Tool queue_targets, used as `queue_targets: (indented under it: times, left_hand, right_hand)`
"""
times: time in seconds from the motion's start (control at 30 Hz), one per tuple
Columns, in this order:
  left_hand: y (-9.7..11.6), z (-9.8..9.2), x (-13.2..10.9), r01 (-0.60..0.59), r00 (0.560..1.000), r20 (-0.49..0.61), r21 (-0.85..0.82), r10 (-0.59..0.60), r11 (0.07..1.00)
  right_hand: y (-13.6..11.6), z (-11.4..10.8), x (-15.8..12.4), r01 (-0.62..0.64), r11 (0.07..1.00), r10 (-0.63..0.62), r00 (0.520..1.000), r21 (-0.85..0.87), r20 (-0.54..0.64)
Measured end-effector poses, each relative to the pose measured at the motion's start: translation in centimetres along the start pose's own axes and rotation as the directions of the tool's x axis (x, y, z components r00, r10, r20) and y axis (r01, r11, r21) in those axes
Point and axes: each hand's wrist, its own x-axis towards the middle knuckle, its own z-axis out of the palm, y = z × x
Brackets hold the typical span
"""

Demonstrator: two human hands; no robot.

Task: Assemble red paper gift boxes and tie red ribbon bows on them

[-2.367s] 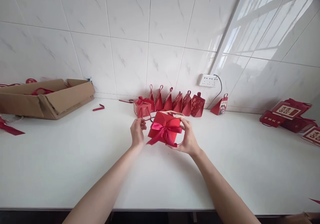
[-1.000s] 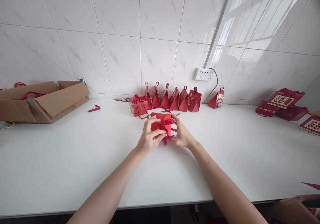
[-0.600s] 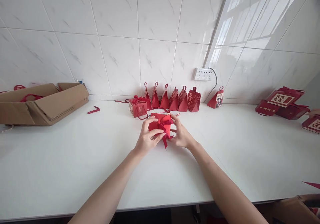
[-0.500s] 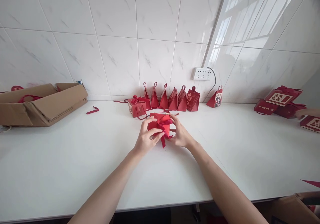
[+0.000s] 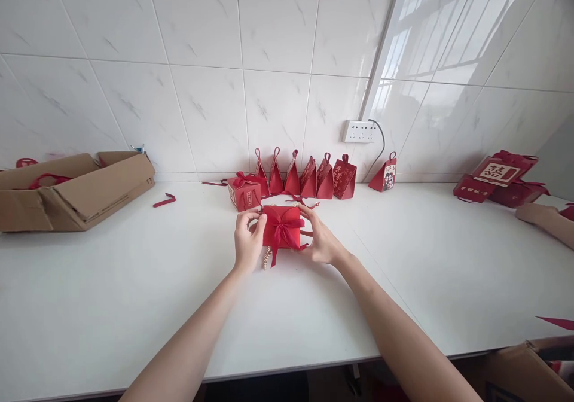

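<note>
A small red gift box (image 5: pixel 282 227) with a red ribbon bow on its face is held just above the white counter (image 5: pixel 134 282), between both hands. My left hand (image 5: pixel 246 240) grips its left side with curled fingers. On the box's right side, my right hand (image 5: pixel 320 240) holds the edge, fingers bent round it. A beige cord handle (image 5: pixel 267 257) dangles below the box's lower left corner.
Several red pyramid-shaped gift boxes (image 5: pixel 309 177) and a cube gift box (image 5: pixel 243 191) stand in a row against the tiled wall. An open cardboard carton (image 5: pixel 76 189) lies at far left. Flat red boxes (image 5: pixel 497 177) sit at far right, where another person's arm (image 5: pixel 545 219) reaches in.
The box has been turned so its bowed face points at me, and my left hand has shifted from its front to its left side. Another person's arm has come in at the right.
</note>
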Motion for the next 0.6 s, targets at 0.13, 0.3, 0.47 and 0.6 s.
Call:
queue_targets:
  times: [0.13, 0.3, 0.47, 0.6]
  left_hand:
    - [-0.8, -0.2, 0.5, 0.144, 0.989, 0.028, -0.007, -0.144, 0.99]
    - [-2.5, -1.0, 1.6, 0.293, 0.956, -0.001, 0.033, -0.293, 0.955]
    - [-2.7, -1.2, 2.3, 0.274, 0.959, 0.053, 0.082, -0.278, 0.958]
    - [-2.4, -1.3, 2.7, 0.27, 0.936, 0.16, 0.238, -0.312, 0.933]
  right_hand:
    - [0.1, -0.4, 0.0, -0.01, 0.999, 0.009, 1.0, -0.051, -0.017]
    - [0.4, -1.7, 0.2, -0.029, 0.972, -0.014, 0.984, -0.234, -0.177]
    - [-0.6, -4.5, -0.2, -0.145, 0.941, 0.026, 0.932, -0.305, -0.362]
    - [-3.2, -7.0, -3.3, -0.323, 0.9, 0.119, 0.828, -0.292, -0.548]
